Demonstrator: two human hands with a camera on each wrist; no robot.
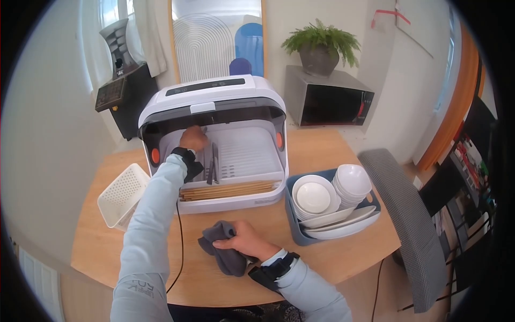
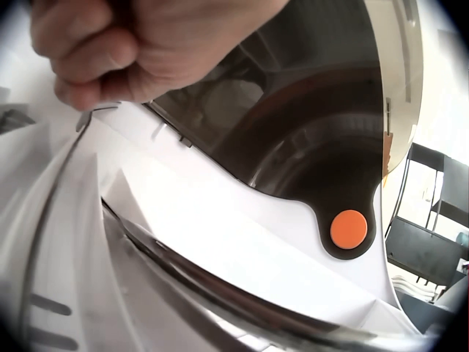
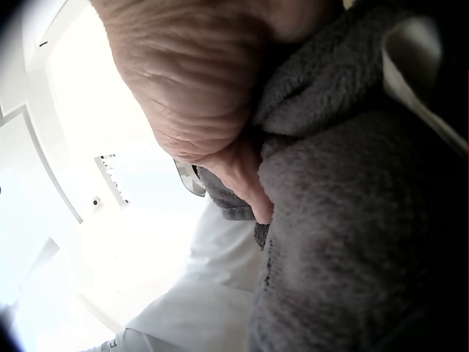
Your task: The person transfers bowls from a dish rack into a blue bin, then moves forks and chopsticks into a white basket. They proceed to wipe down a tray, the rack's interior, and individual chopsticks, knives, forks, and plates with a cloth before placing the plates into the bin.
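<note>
My left hand [image 1: 194,138] reaches into a white dish cabinet [image 1: 257,199] under its raised smoky lid [image 1: 252,111]. In the left wrist view the fingers are curled, pinching a thin metal piece of cutlery [image 2: 89,116]; most of it is hidden by the hand. Beside that hand, dark slim utensils [image 1: 214,161] stand against the white rack. Wooden chopsticks [image 1: 230,190] lie in the front compartment. Over the table in front of the cabinet, my right hand [image 1: 248,241] grips a bunched dark grey cloth [image 1: 228,257], its thumb on top.
A blue-grey basin [image 1: 292,214] at the right holds stacked white bowls [image 1: 314,197] and plates [image 1: 346,222]. At the left stands a white perforated basket [image 1: 123,196]. A black cord [image 1: 181,241] crosses the wooden table [image 1: 96,231]. Behind are a microwave [image 1: 332,104] and a potted fern [image 1: 320,48].
</note>
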